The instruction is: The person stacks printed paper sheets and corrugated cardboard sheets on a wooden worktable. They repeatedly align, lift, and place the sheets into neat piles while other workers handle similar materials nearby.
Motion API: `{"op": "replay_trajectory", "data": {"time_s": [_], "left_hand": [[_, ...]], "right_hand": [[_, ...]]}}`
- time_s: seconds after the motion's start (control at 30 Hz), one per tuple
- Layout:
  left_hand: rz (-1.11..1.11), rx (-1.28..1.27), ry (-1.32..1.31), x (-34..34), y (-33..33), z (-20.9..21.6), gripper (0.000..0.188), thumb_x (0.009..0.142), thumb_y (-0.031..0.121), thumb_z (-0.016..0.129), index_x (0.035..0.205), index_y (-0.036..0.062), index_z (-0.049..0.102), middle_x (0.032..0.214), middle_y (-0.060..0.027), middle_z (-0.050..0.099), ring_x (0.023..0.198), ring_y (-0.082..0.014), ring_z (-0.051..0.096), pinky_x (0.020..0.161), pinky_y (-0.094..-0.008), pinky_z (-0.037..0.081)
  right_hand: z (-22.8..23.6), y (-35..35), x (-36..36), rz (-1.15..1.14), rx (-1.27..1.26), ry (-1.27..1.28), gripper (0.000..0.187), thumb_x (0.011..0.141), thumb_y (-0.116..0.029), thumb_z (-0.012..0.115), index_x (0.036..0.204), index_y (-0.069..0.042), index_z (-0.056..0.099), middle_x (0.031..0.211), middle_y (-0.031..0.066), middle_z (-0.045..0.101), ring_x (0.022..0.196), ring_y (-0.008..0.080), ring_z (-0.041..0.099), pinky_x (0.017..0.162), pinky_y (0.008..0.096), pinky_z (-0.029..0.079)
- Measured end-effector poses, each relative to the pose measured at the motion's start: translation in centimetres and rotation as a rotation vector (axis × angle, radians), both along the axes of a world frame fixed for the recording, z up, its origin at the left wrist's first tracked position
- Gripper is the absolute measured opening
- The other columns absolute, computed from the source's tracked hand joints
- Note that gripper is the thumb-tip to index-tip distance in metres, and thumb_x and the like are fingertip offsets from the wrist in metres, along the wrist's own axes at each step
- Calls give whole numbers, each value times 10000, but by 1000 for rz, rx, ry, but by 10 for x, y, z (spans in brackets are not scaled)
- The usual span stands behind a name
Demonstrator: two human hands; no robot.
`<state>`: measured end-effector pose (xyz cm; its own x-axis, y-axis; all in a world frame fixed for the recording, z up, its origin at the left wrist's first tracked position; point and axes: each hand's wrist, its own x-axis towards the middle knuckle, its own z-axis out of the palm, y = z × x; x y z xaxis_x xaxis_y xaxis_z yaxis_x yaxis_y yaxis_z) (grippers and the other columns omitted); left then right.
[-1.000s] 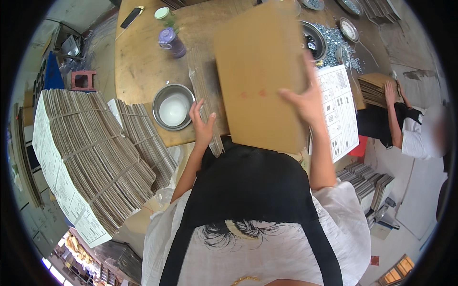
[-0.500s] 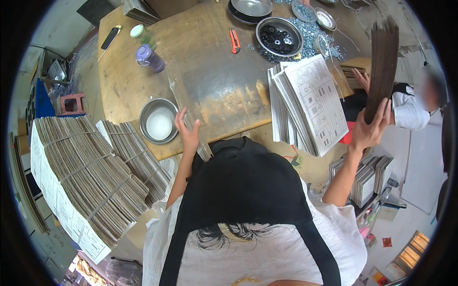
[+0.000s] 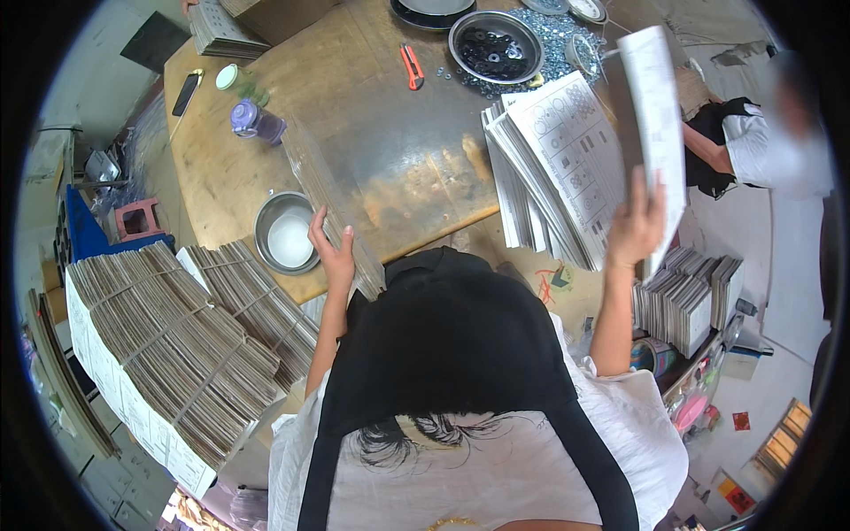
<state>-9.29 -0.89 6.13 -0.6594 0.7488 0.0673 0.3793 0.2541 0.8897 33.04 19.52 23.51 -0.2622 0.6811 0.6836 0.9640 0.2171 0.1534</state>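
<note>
My right hand [image 3: 636,226] grips a bundle of printed cards [image 3: 662,124], held upright with its white face and brown side showing, partly blurred. Right beside it, a fanned pile of white printed cards [image 3: 567,150] leans at the table's right front edge. Over the table's left front edge, my left hand [image 3: 335,257] has its thumb and fingers apart, next to a long clear plastic strip or stack [image 3: 319,181]. Whether the fingers touch the plastic I cannot tell. A steel bowl [image 3: 263,232] with something white inside stands just left of that hand.
Tied card bundles [image 3: 168,323] stand at left. On the wooden table [image 3: 398,133] are a purple bottle [image 3: 257,122], a red utility knife [image 3: 412,66], a phone [image 3: 186,95] and a pan of black washers [image 3: 496,49] beside scattered metal pieces. A co-worker [image 3: 748,146] sits at right.
My right hand has moved left and lower and turned the card bundle, so its white printed face shows now instead of only brown. The left hand keeps its place by the plastic.
</note>
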Motion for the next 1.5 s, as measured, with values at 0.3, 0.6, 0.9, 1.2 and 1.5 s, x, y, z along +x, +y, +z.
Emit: {"op": "replay_trajectory", "data": {"time_s": [0.3, 0.6, 0.9, 1.2, 1.5], "left_hand": [[-10, -4, 15, -5, 0, -7, 628, 897, 165, 708, 1457, 58, 443, 1472, -208, 381, 1397, -361, 359, 1179, -450, 272], [8, -16, 67, -6, -2, 2, 646, 841, 107, 718, 1423, 16, 452, 1389, -207, 467, 1337, -369, 406, 1162, -448, 276], [-42, -136, 134, -8, 12, 11, 640, 866, 114, 691, 1430, -2, 413, 1425, -200, 433, 1347, -364, 404, 1151, -438, 288], [77, -451, 350, 23, 35, 38, 857, 826, 37, 648, 1557, 8, 201, 1504, -271, 353, 1324, -463, 444, 1079, -499, 388], [117, -466, 411, 13, 37, 17, 973, 843, -26, 697, 1606, 15, 95, 1612, -276, 256, 1432, -456, 350, 1148, -451, 325]], "right_hand": [[-75, -26, -9, 82, -493, 4, 631, 762, -6, 633, 1349, -237, 639, 1563, 69, 444, 1412, 421, 401, 1168, 535, 347], [-45, 69, 55, 207, -449, 1003, 455, 1027, -229, 567, 1429, -21, 528, 1445, 145, 565, 1332, 262, 533, 1104, 363, 402], [-67, 214, 321, -450, -176, 1066, 570, 961, -385, 585, 1459, -117, 520, 1304, 218, 647, 1221, 354, 608, 1025, 418, 459], [-96, 183, 355, -557, -290, 968, 609, 878, -332, 699, 1423, -101, 557, 1283, 262, 636, 1232, 403, 582, 1043, 451, 453], [-112, 153, 391, -450, -95, 808, 459, 943, -187, 636, 1386, -84, 572, 1423, 223, 515, 1340, 392, 464, 1129, 445, 370]]}}
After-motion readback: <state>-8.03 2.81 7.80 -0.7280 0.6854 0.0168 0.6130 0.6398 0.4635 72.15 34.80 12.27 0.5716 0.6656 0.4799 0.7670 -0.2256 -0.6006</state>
